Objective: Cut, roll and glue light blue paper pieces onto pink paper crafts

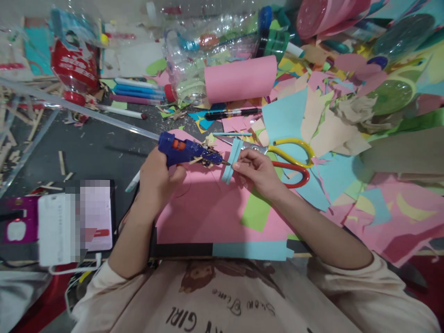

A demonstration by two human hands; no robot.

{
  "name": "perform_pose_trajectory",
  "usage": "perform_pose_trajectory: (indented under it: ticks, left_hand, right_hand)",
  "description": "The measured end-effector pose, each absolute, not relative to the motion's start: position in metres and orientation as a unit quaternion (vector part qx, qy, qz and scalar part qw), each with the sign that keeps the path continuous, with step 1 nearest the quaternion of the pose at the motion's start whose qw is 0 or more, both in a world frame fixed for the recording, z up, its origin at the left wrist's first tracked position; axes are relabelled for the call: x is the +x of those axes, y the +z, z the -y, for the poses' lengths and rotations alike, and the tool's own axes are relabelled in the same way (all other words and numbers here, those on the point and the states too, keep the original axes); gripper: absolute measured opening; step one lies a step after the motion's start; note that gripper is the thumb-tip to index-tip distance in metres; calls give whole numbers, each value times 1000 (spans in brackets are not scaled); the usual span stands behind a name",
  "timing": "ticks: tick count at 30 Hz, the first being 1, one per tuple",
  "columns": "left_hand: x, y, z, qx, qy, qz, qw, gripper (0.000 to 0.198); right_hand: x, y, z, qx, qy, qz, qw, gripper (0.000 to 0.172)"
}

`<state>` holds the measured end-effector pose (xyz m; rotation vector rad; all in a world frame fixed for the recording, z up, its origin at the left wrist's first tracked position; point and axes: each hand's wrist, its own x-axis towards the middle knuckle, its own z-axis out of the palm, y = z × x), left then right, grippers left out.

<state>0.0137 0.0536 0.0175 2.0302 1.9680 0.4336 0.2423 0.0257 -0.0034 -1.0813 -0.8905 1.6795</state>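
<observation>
My left hand (156,173) is wrapped round the grip of a blue hot glue gun (187,150), whose nozzle points right. A long clear glue stick (118,120) runs out of its back end toward the upper left. Between thumb and fingers of my right hand (255,171) is a narrow folded strip of light blue paper (232,159), held upright. The nozzle tip is at the strip's edge; whether they touch I cannot tell. Beneath both hands lies a pink paper sheet (197,212). Scissors (291,155) with yellow and red handles lie just beyond my right hand.
A pink paper roll (241,78), plastic bottles (74,64) and markers (138,90) lie along the back. Paper scraps (333,115) cover the right side. A phone (97,215) and a white power bank (53,229) with cables are at the left front. A green paper piece (256,212) rests on the pink sheet.
</observation>
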Motion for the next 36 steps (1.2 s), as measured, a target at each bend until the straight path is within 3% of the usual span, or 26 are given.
perform_pose_trajectory:
  ticks: [10, 20, 34, 36]
  left_hand:
    - [13, 17, -53, 701, 174, -675, 149, 36]
    - [13, 18, -53, 677, 172, -703, 135, 31]
    - [11, 24, -55, 640, 191, -736, 111, 29]
    - [4, 31, -58, 632, 207, -741, 95, 36]
  right_hand:
    - [242, 1, -26, -451, 687, 393, 413, 38]
    - [242, 4, -24, -461, 678, 442, 364, 33]
    - [243, 4, -24, -455, 684, 452, 347, 36]
    - [243, 5, -24, -454, 684, 453, 348, 36]
